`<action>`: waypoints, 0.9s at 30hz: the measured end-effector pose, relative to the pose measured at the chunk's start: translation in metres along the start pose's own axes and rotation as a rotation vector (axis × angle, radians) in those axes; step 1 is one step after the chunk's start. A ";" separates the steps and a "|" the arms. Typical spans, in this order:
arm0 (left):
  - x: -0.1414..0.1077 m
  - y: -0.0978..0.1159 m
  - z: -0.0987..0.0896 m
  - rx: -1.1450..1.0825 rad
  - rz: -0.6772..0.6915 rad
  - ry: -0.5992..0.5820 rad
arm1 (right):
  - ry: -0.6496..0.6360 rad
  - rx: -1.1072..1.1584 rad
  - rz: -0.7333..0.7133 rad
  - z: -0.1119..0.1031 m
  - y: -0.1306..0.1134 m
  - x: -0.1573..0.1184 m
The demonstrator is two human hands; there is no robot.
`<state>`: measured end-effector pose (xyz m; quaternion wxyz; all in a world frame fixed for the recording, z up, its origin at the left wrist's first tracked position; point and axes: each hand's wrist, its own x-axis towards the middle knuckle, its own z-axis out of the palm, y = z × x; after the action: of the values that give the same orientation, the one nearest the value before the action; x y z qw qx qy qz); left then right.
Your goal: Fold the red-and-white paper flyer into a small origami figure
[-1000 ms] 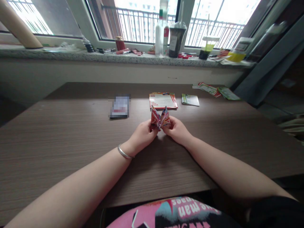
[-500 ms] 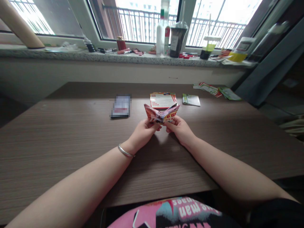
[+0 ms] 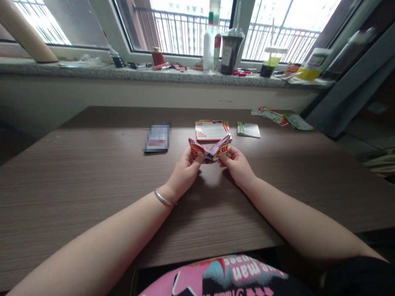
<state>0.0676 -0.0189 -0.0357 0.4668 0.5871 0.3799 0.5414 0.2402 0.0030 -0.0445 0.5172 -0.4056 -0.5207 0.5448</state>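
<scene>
A colourful printed paper flyer [image 3: 216, 149], folded into a V shape with red, pink and yellow print, is held between both hands above the desk. My left hand [image 3: 186, 167] pinches its left side, thumb on the near face. On the right side my right hand [image 3: 238, 164] grips it with thumb and fingers, partly covering yellow-and-red digits. Just beyond the flyer lies a white card with red edges [image 3: 212, 130]. A small stack of green-and-white cards [image 3: 248, 129] rests to its right.
A phone-like dark-edged item [image 3: 157, 138], its face blurred, lies on the wooden desk [image 3: 77, 185] to the left. Green and red leaflets [image 3: 298, 121] are at the far right. Bottles [image 3: 208, 47], a lidded cup [image 3: 231, 51] and pens stand or lie along the stone windowsill [image 3: 185, 77].
My fingers have shifted up and outward along the flyer; the left thumb now presses on its face. The flyer's right wing has tilted more upright. The items on the desk are unmoved.
</scene>
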 end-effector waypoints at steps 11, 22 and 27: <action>0.003 0.003 0.001 -0.079 -0.014 -0.018 | -0.026 -0.035 -0.067 -0.001 -0.003 -0.004; -0.001 0.005 0.000 -0.144 -0.014 -0.004 | -0.183 -0.097 -0.120 0.004 -0.003 -0.011; -0.001 0.005 0.001 -0.134 -0.004 -0.027 | -0.054 0.031 -0.168 0.004 -0.008 -0.013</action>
<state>0.0683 -0.0218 -0.0311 0.5112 0.5612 0.3377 0.5565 0.2391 -0.0105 -0.0373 0.5528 -0.3378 -0.5583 0.5183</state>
